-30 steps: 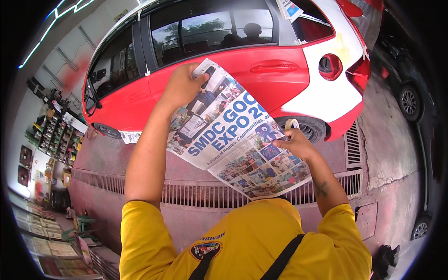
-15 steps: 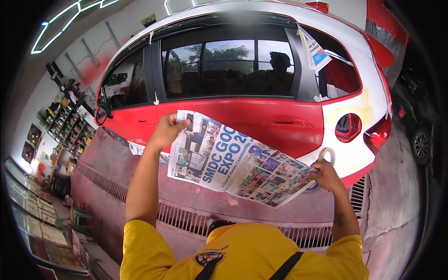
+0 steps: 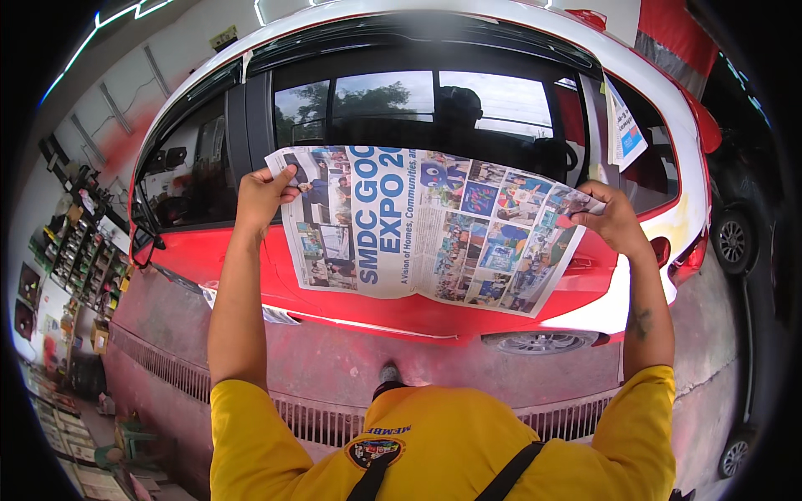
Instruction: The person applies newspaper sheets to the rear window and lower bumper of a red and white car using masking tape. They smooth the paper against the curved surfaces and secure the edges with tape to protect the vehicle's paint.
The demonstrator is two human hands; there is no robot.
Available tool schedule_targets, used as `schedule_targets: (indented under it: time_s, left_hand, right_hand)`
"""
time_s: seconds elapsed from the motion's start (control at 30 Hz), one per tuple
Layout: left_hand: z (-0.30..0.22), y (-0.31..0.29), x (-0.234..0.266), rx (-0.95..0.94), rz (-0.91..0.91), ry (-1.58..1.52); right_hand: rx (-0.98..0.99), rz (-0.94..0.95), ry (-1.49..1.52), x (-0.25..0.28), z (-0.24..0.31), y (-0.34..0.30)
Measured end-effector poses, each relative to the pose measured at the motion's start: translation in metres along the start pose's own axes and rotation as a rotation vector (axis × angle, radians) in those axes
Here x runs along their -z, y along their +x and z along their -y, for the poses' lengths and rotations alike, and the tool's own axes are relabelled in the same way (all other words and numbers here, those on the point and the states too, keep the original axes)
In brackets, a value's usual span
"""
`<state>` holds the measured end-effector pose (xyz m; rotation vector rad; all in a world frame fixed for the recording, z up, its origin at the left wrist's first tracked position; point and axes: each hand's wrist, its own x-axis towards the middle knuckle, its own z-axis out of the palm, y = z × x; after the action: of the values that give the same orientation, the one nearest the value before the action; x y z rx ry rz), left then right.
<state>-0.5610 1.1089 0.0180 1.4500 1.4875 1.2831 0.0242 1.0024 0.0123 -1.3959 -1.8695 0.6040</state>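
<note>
Newspaper: a printed sheet [image 3: 468, 230], spread wide between both hands and held up before the side of the car [image 3: 384, 316] — from here I can't tell whether it touches the paint.
Left hand: the person's left hand [image 3: 264, 200] has its grip clamped on the sheet's upper left corner, thumb over the front.
Right hand: the right hand [image 3: 616, 219] pinches the upper right corner, its grip closed on the paper.
Sheet's cover: it hides the lower part of a dark door window [image 3: 434, 108] and some of the red door below.
Car body: red along the lower doors, white toward the roof and rear.
Rear pillar: a smaller piece of paper [image 3: 625, 134] hangs there, beside the rear side glass.
Floor: a foot [image 3: 389, 373] near a drain grating [image 3: 326, 423].
Room's left: shelves [image 3: 83, 259] crowded with small containers.
Right edge: a dark vehicle [image 3: 764, 267] — well apart.
</note>
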Motion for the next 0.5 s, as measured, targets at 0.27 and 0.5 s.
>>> schedule_targets:
  time_s: [0.27,0.5]
  left_hand:
    - [0.027,0.022,0.001,-0.164,0.172,-0.009]
    - [0.044,0.024,0.010,-0.288,0.175,-0.067]
  right_hand:
    - [0.088,-0.383,-0.131,-0.015,0.006,-0.017]
    - [0.169,-0.523,-0.390,-0.024,0.000,-0.013]
